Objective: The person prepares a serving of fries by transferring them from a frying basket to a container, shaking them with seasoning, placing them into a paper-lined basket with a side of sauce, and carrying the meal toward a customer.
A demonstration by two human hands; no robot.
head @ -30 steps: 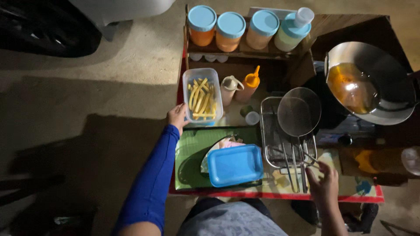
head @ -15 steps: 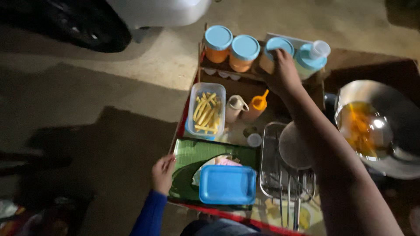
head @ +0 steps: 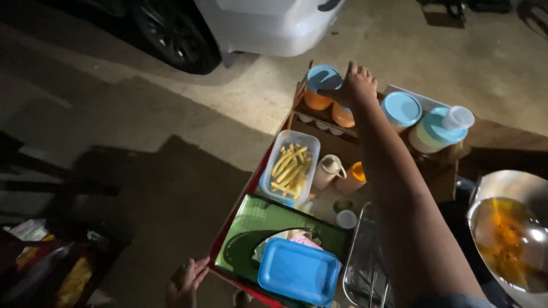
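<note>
My right hand [head: 355, 85] reaches far across the stall table and rests on top of an orange jar with a light blue lid [head: 344, 114], fingers curled over the lid. Beside it stand another orange jar with a blue lid [head: 319, 85] and two pale jars with blue lids [head: 401, 108] [head: 436, 130]. My left hand [head: 185, 280] sits low at the table's near left edge, fingers apart, holding nothing. A clear tub of yellow fries [head: 290, 168] lies between the hands.
A blue plastic lid [head: 298, 278] lies on a green mat [head: 257, 219]. A beige jug [head: 329, 171], an orange squeeze bottle [head: 353, 177], a wire basket [head: 365, 268] and a wok of oil [head: 511, 236] stand to the right. A white car [head: 251, 25] is parked beyond the table.
My right hand moved from the wire basket up to the jars at the back, then left onto the orange jar. My left hand dropped from the fries tub to the table's near edge.
</note>
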